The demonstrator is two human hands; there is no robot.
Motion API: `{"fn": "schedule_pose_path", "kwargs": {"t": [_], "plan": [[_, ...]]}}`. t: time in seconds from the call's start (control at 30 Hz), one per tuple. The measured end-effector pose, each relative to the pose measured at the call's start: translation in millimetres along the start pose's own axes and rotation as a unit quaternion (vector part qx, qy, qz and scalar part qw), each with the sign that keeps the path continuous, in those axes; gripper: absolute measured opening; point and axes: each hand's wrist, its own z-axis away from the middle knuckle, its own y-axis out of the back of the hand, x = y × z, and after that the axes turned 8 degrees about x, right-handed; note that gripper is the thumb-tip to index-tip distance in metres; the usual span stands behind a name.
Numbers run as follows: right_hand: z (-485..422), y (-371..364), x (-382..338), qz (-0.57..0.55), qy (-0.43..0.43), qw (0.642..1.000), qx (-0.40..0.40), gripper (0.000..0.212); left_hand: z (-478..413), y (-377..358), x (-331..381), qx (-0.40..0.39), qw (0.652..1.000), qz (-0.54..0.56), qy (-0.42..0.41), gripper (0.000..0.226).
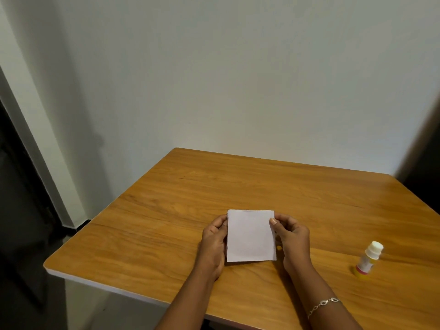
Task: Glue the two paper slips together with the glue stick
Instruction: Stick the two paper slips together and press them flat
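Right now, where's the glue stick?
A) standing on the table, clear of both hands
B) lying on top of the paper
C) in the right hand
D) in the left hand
A: the glue stick stands on the table off to the right, untouched, while the left hand and right hand each pinch a side edge of the paper.

A warm brown wood-grain tabletop [214, 186] with rounded corners stands against a plain pale wall [214, 67]; a dark doorway [14, 186] lies left.
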Motion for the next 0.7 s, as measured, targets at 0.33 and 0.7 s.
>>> {"fn": "schedule_pose_path", "kwargs": {"t": [0.33, 0.7], "plan": [[0.0, -0.1, -0.8, 0.0, -0.014, 1.0, 0.01, 0.007, -3.1, -0.1, -3.2, 0.014, 1.0, -0.002, -0.002, 0.033], [0.7, 0.5, -5.2, 0.023, 0.014, 1.0, -0.014, 0.014, -5.6, -0.1, -5.8, 0.005, 1.0, -0.006, -0.03, 0.025]]}}
